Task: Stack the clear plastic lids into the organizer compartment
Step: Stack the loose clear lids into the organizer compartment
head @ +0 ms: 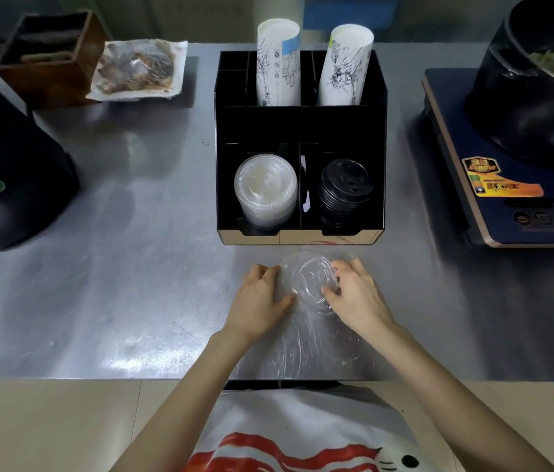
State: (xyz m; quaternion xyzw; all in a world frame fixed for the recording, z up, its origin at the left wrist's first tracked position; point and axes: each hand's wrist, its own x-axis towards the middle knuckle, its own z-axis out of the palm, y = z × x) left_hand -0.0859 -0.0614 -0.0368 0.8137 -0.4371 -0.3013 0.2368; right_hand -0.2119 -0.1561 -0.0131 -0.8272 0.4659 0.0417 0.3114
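Note:
A black organizer (377, 131) stands at the middle of the steel counter. Its front left compartment holds a tilted stack of clear plastic lids (264, 189). Just in front of the organizer, a further clear lid stack (307, 281) is held from both sides: my left hand (262, 301) grips its left edge and my right hand (357, 298) its right edge. A crinkled clear plastic sleeve (316, 349) trails from that stack toward me on the counter.
Black lids (343, 190) fill the front right compartment, and two paper cup stacks (279, 63) (345, 68) stand in the back ones. An induction cooker (493, 185) with a black pot (537, 97) is right; a black appliance (3, 178), wooden box (47, 59) and wrapped packet (139, 69) are left.

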